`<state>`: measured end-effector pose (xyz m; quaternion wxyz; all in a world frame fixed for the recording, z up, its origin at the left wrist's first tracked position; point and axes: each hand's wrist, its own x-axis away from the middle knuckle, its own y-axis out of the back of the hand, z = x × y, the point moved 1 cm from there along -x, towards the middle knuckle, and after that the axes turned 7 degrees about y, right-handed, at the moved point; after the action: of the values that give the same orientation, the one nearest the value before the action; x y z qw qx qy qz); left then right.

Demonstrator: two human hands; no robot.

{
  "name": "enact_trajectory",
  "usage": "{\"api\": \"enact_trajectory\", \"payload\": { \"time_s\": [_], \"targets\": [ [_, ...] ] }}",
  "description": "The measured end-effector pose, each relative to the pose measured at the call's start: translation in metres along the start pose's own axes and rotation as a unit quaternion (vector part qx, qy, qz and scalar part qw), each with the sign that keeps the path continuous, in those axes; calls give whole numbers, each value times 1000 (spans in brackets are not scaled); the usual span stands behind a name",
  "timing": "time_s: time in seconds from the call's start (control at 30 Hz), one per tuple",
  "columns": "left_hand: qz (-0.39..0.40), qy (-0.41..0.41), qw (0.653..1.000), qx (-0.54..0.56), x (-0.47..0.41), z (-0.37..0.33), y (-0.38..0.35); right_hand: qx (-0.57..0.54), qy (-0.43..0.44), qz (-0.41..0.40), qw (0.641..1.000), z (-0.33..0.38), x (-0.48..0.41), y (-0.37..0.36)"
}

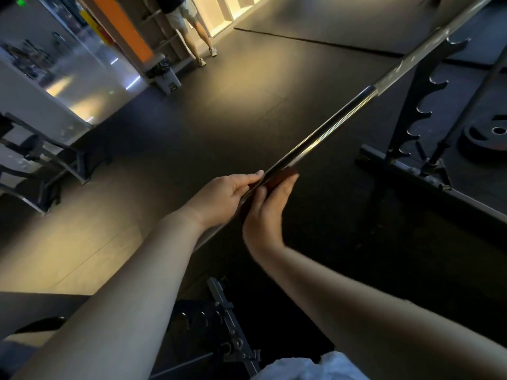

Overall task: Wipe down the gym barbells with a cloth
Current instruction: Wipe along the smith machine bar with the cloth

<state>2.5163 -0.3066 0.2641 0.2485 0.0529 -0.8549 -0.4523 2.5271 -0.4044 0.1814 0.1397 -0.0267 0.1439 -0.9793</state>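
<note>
Closest to me, something white [315, 366] sits at the bottom edge, beside dark rack hardware [227, 325]. Further out I see 2 hands on the barbell [343, 116], which slants from lower middle to upper right. The left hand [225, 194] curls its fingers round the bar. Just beside it, the right hand [267, 212] pinches a reddish-brown cloth [282, 176] against the steel. Beyond stand a notched upright [419, 111], a weight plate [491, 135] and a person's legs [194, 37].

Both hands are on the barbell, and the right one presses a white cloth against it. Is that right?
The cloth is reddish-brown, not white; the head view shows it. The rest holds: left hand and right hand are both on the barbell.
</note>
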Motion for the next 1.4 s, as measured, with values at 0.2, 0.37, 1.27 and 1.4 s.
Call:
{"api": "enact_trajectory", "payload": {
  "time_s": [0.2,0.37,1.27,1.4],
  "targets": [
    [-14,-15,1000,-17,7,2,-3,52,56,-34,997,8,-10,0],
    [-28,-19,999,13,9,2,-9,287,200,97,932,-16,3,6],
    [-175,7,980,-95,-39,-75,-65,523,387,298,699,42,-161,146],
    [-192,19,978,-85,-56,-97,-73,533,276,157,784,61,-212,180]
  ]
}}
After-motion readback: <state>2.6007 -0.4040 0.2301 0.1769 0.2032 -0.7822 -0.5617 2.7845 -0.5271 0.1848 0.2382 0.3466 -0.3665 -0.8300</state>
